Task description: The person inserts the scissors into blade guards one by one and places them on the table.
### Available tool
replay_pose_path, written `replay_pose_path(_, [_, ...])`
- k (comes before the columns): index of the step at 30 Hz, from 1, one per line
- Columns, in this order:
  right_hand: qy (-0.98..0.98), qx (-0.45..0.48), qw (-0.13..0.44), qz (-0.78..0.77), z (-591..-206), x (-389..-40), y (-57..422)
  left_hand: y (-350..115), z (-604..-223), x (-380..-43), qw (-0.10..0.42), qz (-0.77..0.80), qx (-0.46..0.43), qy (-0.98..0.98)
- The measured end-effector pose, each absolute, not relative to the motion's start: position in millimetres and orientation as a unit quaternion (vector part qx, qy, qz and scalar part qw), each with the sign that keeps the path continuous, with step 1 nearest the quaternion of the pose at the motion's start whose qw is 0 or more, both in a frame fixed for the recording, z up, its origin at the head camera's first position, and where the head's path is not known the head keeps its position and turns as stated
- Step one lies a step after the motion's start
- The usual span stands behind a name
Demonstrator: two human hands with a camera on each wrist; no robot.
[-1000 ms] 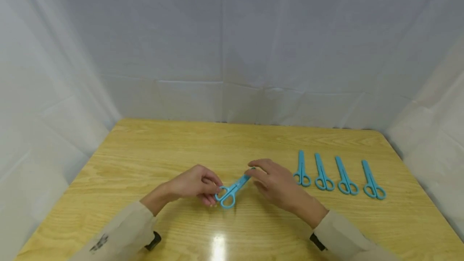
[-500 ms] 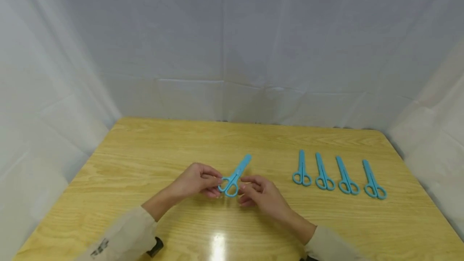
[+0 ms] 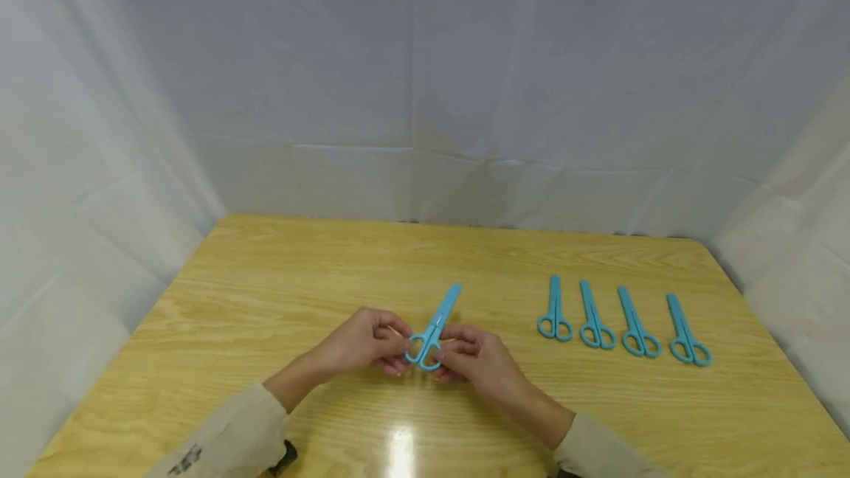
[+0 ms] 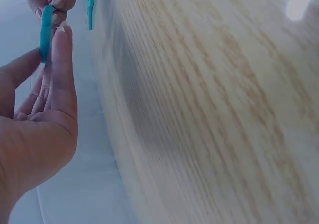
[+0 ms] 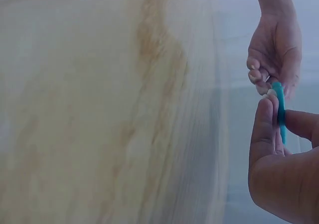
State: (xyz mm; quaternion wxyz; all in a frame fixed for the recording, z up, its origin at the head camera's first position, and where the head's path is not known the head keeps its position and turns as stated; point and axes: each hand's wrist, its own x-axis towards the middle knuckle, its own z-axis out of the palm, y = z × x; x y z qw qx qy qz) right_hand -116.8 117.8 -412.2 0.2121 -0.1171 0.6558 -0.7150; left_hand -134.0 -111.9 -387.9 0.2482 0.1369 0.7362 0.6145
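A pair of light blue scissors (image 3: 439, 321) is held between both hands, a little above the table, with its tip pointing away and slightly right. My left hand (image 3: 358, 344) pinches the left finger loop between thumb and fingers. On the other side, my right hand (image 3: 483, 361) pinches the right loop. The left wrist view has the scissors (image 4: 46, 35) edge-on between the thumb and fingers of the left hand (image 4: 47, 134). Edge-on too, the scissors (image 5: 280, 107) appear in the right wrist view, gripped by the right hand (image 5: 284, 171).
Several more blue scissors lie in a row on the right side of the wooden table (image 3: 299, 264), the nearest pair (image 3: 554, 312) to the right of my right hand. Pale sheeting (image 3: 332, 94) hangs behind the table and along both sides.
The right hand has moved from the blade end down to the right loop and taken hold of it. The scissors have swung to point more directly away. The row of scissors stays put.
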Motion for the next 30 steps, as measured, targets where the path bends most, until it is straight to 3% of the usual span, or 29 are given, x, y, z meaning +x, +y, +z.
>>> replay_pose_path(4, [0.675, -0.128, 0.212, -0.695, -409.7, -117.5, 123.8, -112.3, -385.6, -136.1, 0.188, 0.553, 0.164, 0.795])
replay_pose_path(10, [0.722, -0.184, 0.231, -0.625, -401.7, -117.5, 133.3, -113.1, -380.6, -145.4, -0.064, 0.246, 0.321, 0.912])
replay_pose_path(13, [0.738, -0.22, 0.25, -0.587, -397.6, -117.1, 137.3, -112.2, -377.5, -150.2, -0.137, 0.14, 0.408, 0.892])
replay_pose_path(19, [0.743, -0.274, 0.282, -0.542, -394.4, -115.8, 140.7, -107.7, -374.2, -154.7, -0.152, 0.066, 0.494, 0.853])
replay_pose_path(24, [0.742, -0.286, 0.288, -0.533, -395.4, -116.1, 141.7, -107.0, -374.9, -154.6, -0.152, 0.051, 0.517, 0.841])
replay_pose_path(30, [0.785, -0.296, 0.254, -0.481, -393.4, -117.2, 143.0, -112.3, -377.0, -155.0, -0.19, 0.037, 0.51, 0.838])
